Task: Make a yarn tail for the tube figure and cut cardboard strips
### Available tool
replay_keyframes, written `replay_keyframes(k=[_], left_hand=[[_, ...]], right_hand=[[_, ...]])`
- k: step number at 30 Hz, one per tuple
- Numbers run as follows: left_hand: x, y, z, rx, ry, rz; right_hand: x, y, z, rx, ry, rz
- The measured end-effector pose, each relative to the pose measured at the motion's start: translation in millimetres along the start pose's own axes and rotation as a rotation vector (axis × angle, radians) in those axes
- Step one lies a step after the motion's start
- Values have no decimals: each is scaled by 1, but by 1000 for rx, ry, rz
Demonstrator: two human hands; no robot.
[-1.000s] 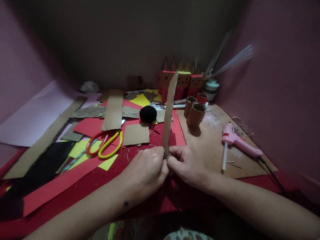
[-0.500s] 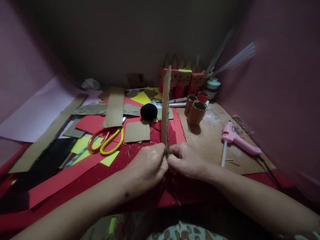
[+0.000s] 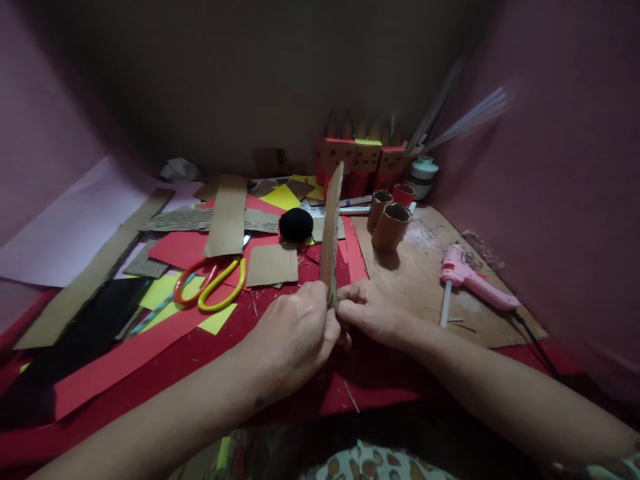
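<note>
A strip of corrugated cardboard (image 3: 332, 233) stands on edge between my hands, its far end raised and pointing away from me. My left hand (image 3: 303, 330) is closed round its near end from the left. From the right, my right hand (image 3: 367, 312) pinches the same end, where the layers look slightly parted. Beyond the left hand lie a square cardboard piece (image 3: 273, 265) and scissors (image 3: 223, 287) with red and yellow handles. A black ball of yarn (image 3: 296, 225) rests just left of the strip.
On the right, a pink glue gun (image 3: 465, 277) lies on a brown board (image 3: 425, 293), with cardboard tubes (image 3: 391, 228) behind it. Decorated boxes with pointed ears (image 3: 367, 157) stand at the back. Red paper (image 3: 125, 363) and a long cardboard strip (image 3: 95, 267) cover the left side.
The far end of the cardboard strip has tipped lower, and more of its left face shows. Both hands keep hold of the near end; the left has turned slightly.
</note>
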State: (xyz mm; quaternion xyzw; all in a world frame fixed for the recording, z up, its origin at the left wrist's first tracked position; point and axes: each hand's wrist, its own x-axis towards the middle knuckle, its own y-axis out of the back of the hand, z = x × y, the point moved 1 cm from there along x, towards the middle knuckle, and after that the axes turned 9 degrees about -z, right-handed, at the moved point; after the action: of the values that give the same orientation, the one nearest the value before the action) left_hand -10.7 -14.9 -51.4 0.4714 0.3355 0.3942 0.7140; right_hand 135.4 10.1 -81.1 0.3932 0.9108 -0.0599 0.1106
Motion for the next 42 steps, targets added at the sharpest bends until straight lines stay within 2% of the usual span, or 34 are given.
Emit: replay_keyframes(k=[6, 11, 15, 21, 31, 37, 42], left_hand=[[-1, -5, 0, 74, 1, 37], [2, -4, -1, -35, 1, 112], [4, -9, -2, 28, -39, 185], [3, -10, -4, -55, -90, 286], [7, -2, -4, -221, -42, 179], [6, -4, -2, -171, -68, 304], [5, -3, -4, -245, -35, 293]], right_hand=[[0, -2, 3, -26, 13, 11], [0, -2, -1, -56, 25, -18], [-1, -3, -4, -55, 26, -60], [-1, -7, -2, 48, 30, -25], [-2, -7, -3, -32, 17, -74], [-2, -8, -3, 12, 41, -66], [-1, -9, 1, 99, 9, -19]])
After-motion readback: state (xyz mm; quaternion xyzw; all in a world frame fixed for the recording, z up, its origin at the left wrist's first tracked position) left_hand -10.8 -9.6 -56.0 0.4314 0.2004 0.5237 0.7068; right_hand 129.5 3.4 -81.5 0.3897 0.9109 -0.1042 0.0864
